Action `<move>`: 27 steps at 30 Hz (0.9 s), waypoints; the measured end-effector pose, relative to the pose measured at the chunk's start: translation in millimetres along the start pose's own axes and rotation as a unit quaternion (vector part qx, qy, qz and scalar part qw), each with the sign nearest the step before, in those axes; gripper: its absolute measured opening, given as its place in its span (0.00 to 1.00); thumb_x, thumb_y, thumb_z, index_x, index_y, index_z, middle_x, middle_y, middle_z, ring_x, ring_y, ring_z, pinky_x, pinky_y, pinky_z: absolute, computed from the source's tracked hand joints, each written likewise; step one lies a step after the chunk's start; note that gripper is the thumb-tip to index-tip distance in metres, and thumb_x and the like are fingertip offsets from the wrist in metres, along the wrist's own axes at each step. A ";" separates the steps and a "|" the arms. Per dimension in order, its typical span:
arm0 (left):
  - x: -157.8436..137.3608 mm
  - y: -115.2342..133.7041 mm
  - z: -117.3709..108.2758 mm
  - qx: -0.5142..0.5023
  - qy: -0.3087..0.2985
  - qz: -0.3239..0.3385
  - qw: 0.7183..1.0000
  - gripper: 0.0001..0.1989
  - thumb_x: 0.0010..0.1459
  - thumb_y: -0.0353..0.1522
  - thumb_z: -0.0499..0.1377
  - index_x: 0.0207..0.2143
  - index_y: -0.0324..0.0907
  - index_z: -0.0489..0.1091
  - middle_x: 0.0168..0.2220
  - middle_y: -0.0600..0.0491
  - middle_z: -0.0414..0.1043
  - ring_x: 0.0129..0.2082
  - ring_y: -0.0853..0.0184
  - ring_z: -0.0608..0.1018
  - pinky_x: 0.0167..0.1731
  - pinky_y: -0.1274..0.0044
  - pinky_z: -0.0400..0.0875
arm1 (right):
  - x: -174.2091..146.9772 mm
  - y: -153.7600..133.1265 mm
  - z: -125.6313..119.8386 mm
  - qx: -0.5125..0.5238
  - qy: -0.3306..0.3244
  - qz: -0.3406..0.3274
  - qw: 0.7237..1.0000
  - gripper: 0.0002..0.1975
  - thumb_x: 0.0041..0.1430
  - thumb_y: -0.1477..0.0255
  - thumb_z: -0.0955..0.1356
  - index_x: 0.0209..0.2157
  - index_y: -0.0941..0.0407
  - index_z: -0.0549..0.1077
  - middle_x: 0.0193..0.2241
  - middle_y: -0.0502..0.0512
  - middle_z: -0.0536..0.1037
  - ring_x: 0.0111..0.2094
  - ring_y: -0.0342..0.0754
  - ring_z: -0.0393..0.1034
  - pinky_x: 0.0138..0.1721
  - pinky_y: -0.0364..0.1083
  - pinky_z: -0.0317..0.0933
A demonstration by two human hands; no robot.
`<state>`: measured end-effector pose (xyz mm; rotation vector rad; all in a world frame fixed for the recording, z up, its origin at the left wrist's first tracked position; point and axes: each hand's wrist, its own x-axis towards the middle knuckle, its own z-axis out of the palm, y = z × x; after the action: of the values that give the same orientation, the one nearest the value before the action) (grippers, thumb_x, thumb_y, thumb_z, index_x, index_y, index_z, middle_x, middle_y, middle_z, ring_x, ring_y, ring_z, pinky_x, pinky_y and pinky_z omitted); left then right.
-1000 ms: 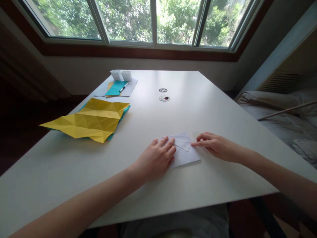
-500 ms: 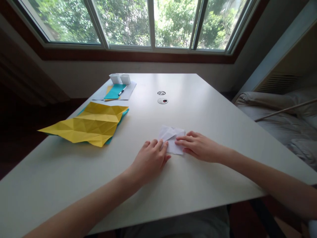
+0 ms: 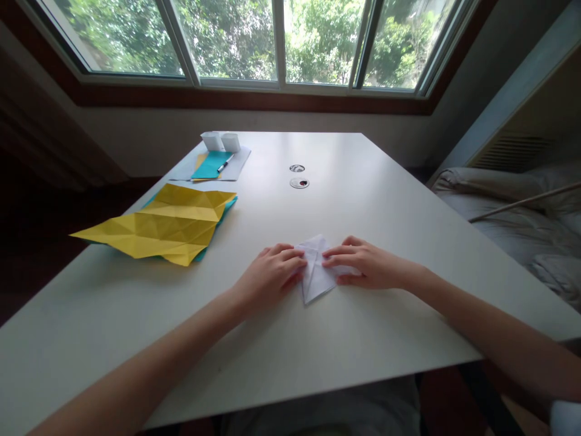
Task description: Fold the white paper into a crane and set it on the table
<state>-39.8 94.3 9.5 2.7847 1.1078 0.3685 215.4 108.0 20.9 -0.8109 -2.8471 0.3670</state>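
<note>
Two hands (image 3: 269, 270) (image 3: 373, 264), one folded white paper (image 3: 317, 280), one pen (image 3: 226, 163)

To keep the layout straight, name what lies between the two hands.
In the head view, folded white paper lies between the left hand and right hand.

White paper (image 3: 316, 275), folded and creased, lies flat at five o'clock from mid-view, one corner toward six.

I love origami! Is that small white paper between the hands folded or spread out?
Folded: the small white paper shows creases and layered edges between the left hand and right hand.
</note>
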 end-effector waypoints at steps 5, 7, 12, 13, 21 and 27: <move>-3.3 5.7 -2.1 0.013 -0.016 -0.019 1.000 0.15 0.57 0.39 0.52 0.46 0.46 0.66 0.53 0.52 0.66 0.52 0.58 0.65 0.47 0.63 0.62 | -2.8 1.3 1.0 0.013 0.003 0.010 1.000 0.19 0.58 0.63 0.63 0.51 0.52 0.68 0.51 0.54 0.69 0.44 0.49 0.62 0.47 0.49 0.58; -4.4 5.4 -3.5 0.007 -0.034 -0.018 0.999 0.17 0.56 0.41 0.53 0.48 0.48 0.64 0.55 0.53 0.63 0.54 0.57 0.63 0.48 0.62 0.61 | -4.8 2.8 -0.2 0.024 -0.001 0.009 1.000 0.21 0.57 0.62 0.64 0.51 0.52 0.68 0.52 0.55 0.69 0.45 0.49 0.62 0.47 0.50 0.58; -5.4 2.0 -5.5 -0.016 -0.069 -0.007 0.997 0.26 0.53 0.48 0.54 0.53 0.49 0.60 0.58 0.50 0.58 0.58 0.54 0.58 0.52 0.61 0.56 | -11.5 11.5 -6.9 0.055 -0.002 0.004 0.998 0.25 0.51 0.60 0.68 0.51 0.52 0.68 0.52 0.56 0.69 0.47 0.51 0.61 0.48 0.50 0.59; -5.4 1.3 -5.5 -0.020 -0.075 -0.003 0.997 0.27 0.53 0.48 0.54 0.53 0.49 0.60 0.59 0.50 0.57 0.59 0.54 0.58 0.52 0.61 0.55 | -12.8 13.7 -8.1 0.055 0.001 0.008 0.998 0.26 0.51 0.60 0.69 0.51 0.52 0.68 0.51 0.57 0.69 0.47 0.51 0.61 0.48 0.50 0.59; -6.0 -1.9 -7.3 -0.044 -0.110 0.003 0.993 0.32 0.51 0.51 0.55 0.56 0.49 0.57 0.60 0.47 0.54 0.61 0.52 0.53 0.54 0.55 0.49 | -17.9 22.5 -14.2 0.082 -0.011 0.026 0.996 0.26 0.48 0.59 0.70 0.49 0.54 0.70 0.48 0.58 0.72 0.47 0.50 0.65 0.48 0.48 0.59; -1.4 -2.7 -7.9 -0.040 -0.107 0.003 0.993 0.18 0.62 0.41 0.44 0.53 0.52 0.61 0.59 0.52 0.57 0.60 0.57 0.56 0.54 0.57 0.51 | -18.9 22.0 -13.6 0.090 -0.021 0.047 0.995 0.27 0.48 0.59 0.70 0.50 0.53 0.69 0.49 0.58 0.71 0.49 0.51 0.63 0.49 0.48 0.59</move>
<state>-44.7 95.4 16.3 2.6814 1.0115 0.1091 245.2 118.5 26.3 -0.9128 -2.7694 0.6493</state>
